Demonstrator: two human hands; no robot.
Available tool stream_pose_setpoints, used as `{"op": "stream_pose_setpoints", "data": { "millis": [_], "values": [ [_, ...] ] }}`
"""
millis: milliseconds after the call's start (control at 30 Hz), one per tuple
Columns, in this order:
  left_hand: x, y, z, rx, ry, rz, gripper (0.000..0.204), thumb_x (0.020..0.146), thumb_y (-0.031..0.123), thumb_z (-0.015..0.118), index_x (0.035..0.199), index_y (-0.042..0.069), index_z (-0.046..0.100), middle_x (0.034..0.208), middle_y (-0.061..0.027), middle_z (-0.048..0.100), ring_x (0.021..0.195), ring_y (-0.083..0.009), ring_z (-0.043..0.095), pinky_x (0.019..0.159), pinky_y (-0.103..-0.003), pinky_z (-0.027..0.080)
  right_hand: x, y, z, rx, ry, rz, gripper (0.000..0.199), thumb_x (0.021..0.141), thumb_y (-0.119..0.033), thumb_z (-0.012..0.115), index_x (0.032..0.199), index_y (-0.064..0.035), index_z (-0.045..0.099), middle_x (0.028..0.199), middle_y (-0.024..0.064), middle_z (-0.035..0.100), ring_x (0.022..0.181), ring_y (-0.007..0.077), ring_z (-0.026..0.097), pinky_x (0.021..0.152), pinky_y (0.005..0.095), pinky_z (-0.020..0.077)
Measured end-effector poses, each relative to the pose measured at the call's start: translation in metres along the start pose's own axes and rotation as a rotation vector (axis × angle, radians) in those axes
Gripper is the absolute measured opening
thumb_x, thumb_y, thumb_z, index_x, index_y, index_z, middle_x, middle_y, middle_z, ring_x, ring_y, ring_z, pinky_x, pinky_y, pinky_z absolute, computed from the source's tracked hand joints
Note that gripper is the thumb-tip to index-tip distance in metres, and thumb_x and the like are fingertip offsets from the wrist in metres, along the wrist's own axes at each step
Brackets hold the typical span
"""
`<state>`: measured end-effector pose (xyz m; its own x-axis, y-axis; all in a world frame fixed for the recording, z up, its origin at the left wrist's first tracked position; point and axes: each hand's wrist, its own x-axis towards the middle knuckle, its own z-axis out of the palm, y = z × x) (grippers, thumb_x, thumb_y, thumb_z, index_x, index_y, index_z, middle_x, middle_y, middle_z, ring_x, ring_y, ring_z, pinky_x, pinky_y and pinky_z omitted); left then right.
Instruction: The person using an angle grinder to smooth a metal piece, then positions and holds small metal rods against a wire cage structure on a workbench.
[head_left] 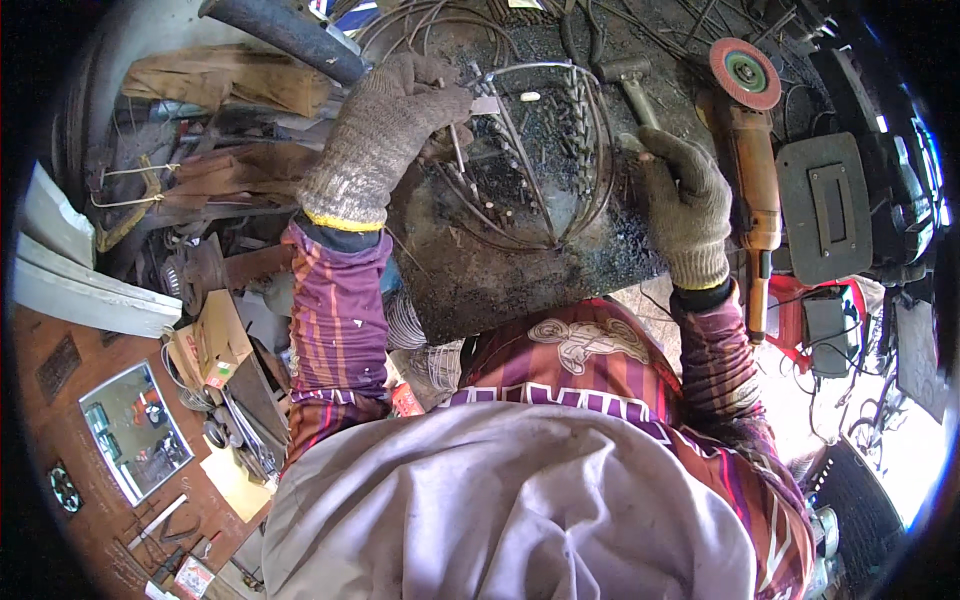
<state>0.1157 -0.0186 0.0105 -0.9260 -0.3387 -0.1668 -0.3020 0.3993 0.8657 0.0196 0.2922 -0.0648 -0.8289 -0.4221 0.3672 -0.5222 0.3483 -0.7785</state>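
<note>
A rounded frame of bent metal rods (520,150) lies on the dark steel work surface (470,290) in front of me, with short rod pieces along its inner bars. My left hand (395,125), in a dirty grey knit glove, is closed at the frame's left side around a thin metal rod (457,150), whose end shows below the fingers. A small pale flat piece (485,105) is by its fingertips. My right hand (685,195), gloved too, grips the handle of a hammer (628,72) just right of the frame. The hammer's head points away from me.
An angle grinder (755,180) with a red flap disc lies to the right, beside a dark welding mask (827,210). Coiled rods (430,25) and a thick dark pipe (285,38) are at the back. A cardboard box (212,345) stands lower left.
</note>
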Motion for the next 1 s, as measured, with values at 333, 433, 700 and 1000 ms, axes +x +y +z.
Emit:
{"op": "stream_pose_setpoints", "data": {
  "millis": [333,433,700,1000],
  "values": [
    [0.005,0.007,0.006,-0.023,0.025,-0.042,0.039,0.098,0.027,0.075,0.124,0.001,0.065,0.1,-0.0111,0.076,0.08,-0.0164,0.076,0.064,-0.028,0.056,-0.014,0.0,0.002,0.045,-0.026,-0.004,0.021,0.095,-0.012,0.074,0.114,-0.0072,0.079,0.105,0.0165,0.078,0.097,0.035,0.076,0.084,0.041,0.0596],
    [0.004,0.013,0.008,0.106,0.06,-0.04,0.039,0.098,0.026,0.074,0.124,0.0,0.064,0.099,-0.0113,0.075,0.08,-0.017,0.077,0.064,-0.029,0.059,-0.013,-0.007,0.001,0.032,-0.057,-0.024,0.02,0.095,-0.013,0.075,0.114,-0.0079,0.079,0.104,0.0168,0.078,0.095,0.036,0.076,0.082,0.0421,0.06],
    [0.006,0.022,0.008,0.054,0.021,-0.086,0.037,0.095,0.022,0.074,0.122,-0.001,0.065,0.095,-0.009,0.074,0.079,-0.0167,0.076,0.065,-0.031,0.06,0.017,-0.031,0.001,0.081,-0.112,-0.112,0.021,0.094,-0.013,0.076,0.115,-0.0095,0.079,0.101,0.0164,0.077,0.092,0.0357,0.076,0.079,0.0423,0.06],
    [0.007,0.011,0.014,0.102,0.14,-0.011,0.035,0.091,0.027,0.083,0.11,0.001,0.069,0.086,-0.0067,0.071,0.064,-0.0133,0.067,0.056,-0.029,0.055,0.028,-0.037,0.011,0.134,-0.073,-0.097,0.02,0.094,-0.011,0.076,0.113,-0.0095,0.079,0.1,0.0143,0.078,0.095,0.0342,0.076,0.083,0.0418,0.0598]
  ]
}}
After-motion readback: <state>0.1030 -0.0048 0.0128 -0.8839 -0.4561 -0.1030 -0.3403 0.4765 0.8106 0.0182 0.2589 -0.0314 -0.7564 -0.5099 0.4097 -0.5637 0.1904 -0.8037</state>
